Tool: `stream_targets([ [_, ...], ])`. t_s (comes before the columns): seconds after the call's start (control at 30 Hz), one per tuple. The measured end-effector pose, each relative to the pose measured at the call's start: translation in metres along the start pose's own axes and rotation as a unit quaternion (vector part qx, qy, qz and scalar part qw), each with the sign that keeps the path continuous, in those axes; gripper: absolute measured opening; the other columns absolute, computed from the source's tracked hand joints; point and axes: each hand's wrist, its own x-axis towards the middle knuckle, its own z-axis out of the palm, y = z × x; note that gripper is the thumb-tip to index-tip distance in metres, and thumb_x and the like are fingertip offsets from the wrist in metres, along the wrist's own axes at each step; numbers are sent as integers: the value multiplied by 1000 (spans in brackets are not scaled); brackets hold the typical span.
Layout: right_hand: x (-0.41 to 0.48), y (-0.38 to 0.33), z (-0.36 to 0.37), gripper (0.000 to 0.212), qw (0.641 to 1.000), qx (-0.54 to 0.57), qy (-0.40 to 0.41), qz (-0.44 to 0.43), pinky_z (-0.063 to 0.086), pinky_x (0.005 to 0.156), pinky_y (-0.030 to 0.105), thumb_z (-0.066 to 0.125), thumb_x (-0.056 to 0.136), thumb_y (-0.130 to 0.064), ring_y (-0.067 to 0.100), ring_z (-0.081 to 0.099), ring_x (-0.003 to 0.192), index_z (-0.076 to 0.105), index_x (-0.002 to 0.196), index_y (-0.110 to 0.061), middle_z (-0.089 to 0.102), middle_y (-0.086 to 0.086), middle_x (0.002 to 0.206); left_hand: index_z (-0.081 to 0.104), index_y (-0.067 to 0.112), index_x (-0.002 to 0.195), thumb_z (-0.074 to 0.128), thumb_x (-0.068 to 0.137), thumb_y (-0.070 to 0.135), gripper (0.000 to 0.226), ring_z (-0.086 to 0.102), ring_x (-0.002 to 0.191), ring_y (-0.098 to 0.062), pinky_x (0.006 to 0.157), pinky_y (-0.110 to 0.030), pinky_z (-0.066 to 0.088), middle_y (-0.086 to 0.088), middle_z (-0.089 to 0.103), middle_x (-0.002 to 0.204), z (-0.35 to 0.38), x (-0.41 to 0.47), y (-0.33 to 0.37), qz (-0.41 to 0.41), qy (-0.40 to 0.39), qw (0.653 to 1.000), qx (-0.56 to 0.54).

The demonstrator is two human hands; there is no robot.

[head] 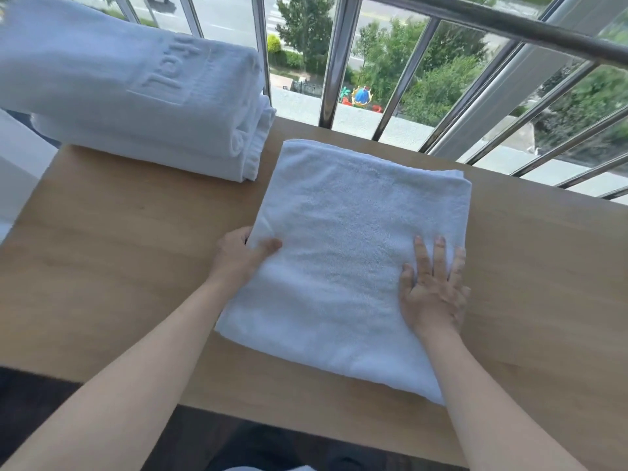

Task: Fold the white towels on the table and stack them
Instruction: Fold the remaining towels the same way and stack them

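A white towel (346,246), folded into a rectangle, lies flat on the wooden table (112,253). My left hand (239,256) grips its left edge, thumb on top and fingers tucked under the cloth. My right hand (433,290) lies flat on the towel's right side with the fingers straight and spread. At the back left a stack of folded white towels (136,96) rests on the table, the top one embossed with letters.
A metal railing (401,83) with vertical bars runs along the far edge of the table, with a window, trees and a street beyond. Bare wood shows to the left and right of the flat towel. A white surface (17,175) sits at the far left.
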Motion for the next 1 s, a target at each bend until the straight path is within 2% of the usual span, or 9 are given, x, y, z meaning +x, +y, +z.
stream_targets([
  [0.17,-1,-4,-2,57,1000,-20,-16,10,37,101,51,3,99,-54,20,-25,150,-20,150,-49,-22,-16,163,74,32,88,79,61,77,53,75,79,-14,74,-45,62,8,77,89,-20,-21,-22,-61,-96,992,52],
  [0.3,-1,-3,-2,56,1000,-1,-25,9,38,98,55,5,99,-53,21,-21,151,-16,151,-51,-21,-18,163,73,25,87,78,65,73,53,73,82,-26,72,-50,58,-1,76,88,-19,-38,-35,-38,-41,998,28],
  [0.4,-2,1,-4,53,999,32,-13,20,40,96,53,7,99,-53,33,9,146,-9,149,-57,-15,-24,163,66,49,100,80,61,74,48,71,89,-3,70,-28,57,20,73,100,-20,-50,-35,-24,-100,994,25],
  [0.47,-4,5,-6,52,998,53,10,28,41,95,49,9,99,-54,35,35,121,-4,149,-61,-10,-26,163,56,59,108,81,61,72,55,63,94,11,77,-23,52,33,66,107,-14,-59,-36,-5,-114,990,78],
  [0.53,-7,8,-8,51,997,65,22,40,41,94,46,12,99,-54,32,40,106,0,148,-62,-7,-26,163,53,60,105,81,62,69,52,61,91,14,74,-23,51,37,64,104,-4,-60,-35,7,-83,992,94],
  [0.67,-12,19,-5,50,991,93,23,91,38,88,40,13,101,-52,31,37,103,5,150,-60,-4,-25,163,56,43,101,74,66,71,48,61,89,-8,70,-33,45,16,65,90,16,-32,-14,61,28,979,193],
  [0.8,-27,19,-1,53,979,114,8,171,32,86,36,14,104,-47,31,37,99,5,156,-48,-1,-11,166,49,24,135,75,82,42,62,39,125,-26,104,-44,33,-2,52,136,57,-19,16,163,212,907,326],
  [0.9,-43,14,-1,57,974,124,-9,190,38,99,41,23,104,-47,36,51,110,7,158,-40,7,1,164,48,20,140,57,92,39,53,40,133,-30,109,-51,32,-4,47,147,113,-54,13,266,145,895,327],
  [1.0,-57,16,-4,61,979,94,-33,179,43,87,37,27,101,-54,35,61,104,9,157,-38,24,2,150,27,26,157,37,94,63,73,6,154,-35,121,-55,6,-5,15,167,157,-86,-10,281,12,860,427],
])
